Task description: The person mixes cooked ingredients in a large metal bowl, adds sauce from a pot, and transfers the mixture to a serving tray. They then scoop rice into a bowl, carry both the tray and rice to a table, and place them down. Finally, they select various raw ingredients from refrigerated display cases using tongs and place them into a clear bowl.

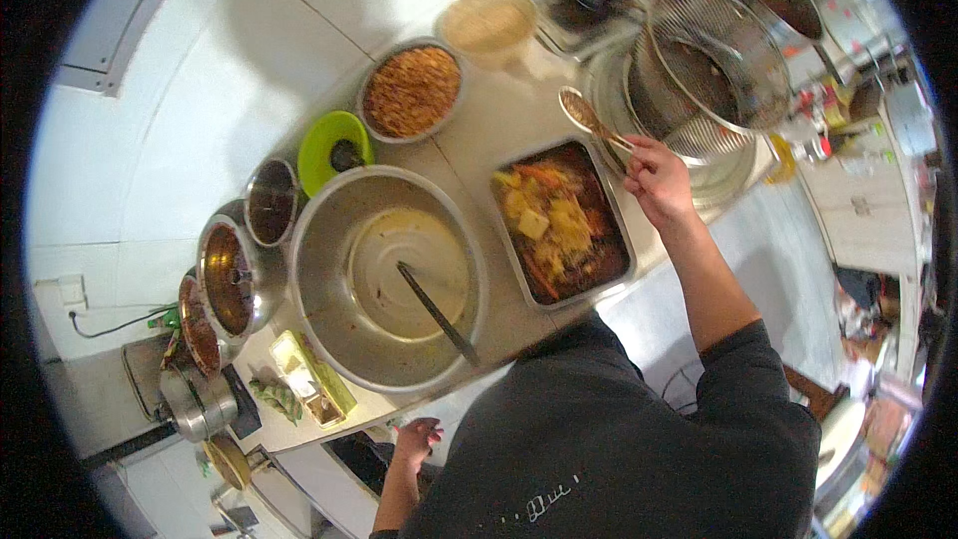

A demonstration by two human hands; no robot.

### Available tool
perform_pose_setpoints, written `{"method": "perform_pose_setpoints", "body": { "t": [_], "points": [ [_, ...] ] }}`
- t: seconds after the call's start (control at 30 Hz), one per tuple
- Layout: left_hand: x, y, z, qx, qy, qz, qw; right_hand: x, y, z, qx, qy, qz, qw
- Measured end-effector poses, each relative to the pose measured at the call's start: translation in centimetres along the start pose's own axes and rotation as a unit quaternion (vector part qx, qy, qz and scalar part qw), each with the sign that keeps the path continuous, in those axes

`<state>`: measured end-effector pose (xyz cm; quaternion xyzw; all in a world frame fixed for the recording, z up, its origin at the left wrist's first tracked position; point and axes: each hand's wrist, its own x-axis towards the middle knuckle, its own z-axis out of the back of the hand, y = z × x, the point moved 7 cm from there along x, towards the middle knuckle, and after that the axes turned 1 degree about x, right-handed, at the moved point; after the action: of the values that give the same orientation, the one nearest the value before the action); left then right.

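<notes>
My right hand (pixel 659 178) is closed around the handle of a spoon (pixel 611 137). Light-brown grains fill its bowl, held above the counter past the far right corner of a rectangular metal tray (pixel 631 279). Inside that tray lie yellow and orange shredded food (pixel 547 220) and a pale block, in dark liquid. Low by the counter's front edge, my left hand (pixel 417 439) hangs with loosely bent fingers and holds nothing. Left of the tray stands a wide steel basin (pixel 334 240), with a dark stick-like utensil (pixel 434 309) leaning in it.
Along the wall stand a bowl of reddish-brown flakes (pixel 411 92), a bowl of pale grains (pixel 489 22), a green bowl (pixel 319 150) and several steel bowls of dark contents. A wire-mesh strainer (pixel 763 50) sits over a pot at right. A seasoning box (pixel 309 379) lies near left.
</notes>
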<state>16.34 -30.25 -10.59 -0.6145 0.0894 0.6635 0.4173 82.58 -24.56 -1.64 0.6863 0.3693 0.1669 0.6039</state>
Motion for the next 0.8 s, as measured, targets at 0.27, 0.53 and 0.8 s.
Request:
{"method": "perform_pose_setpoints", "body": {
  "t": [0.27, 0.53, 0.8],
  "points": [
    [-3.8, -1.2, -4.3, -0.099, -0.084, 0.006, 0.992, 12.9, 5.4, -21.1, -0.493, 0.154, 0.443, 0.733],
    [-7.7, 0.2, -7.7, 0.032, -0.102, -0.074, 0.992, 12.5, -3.3, -29.7, -0.676, 0.415, 0.291, 0.534],
    [-7.8, -1.5, -7.4, -0.048, -0.100, -0.020, 0.994, 18.3, -3.4, -28.7, -0.604, 0.237, 0.311, 0.694]
  ]
}}
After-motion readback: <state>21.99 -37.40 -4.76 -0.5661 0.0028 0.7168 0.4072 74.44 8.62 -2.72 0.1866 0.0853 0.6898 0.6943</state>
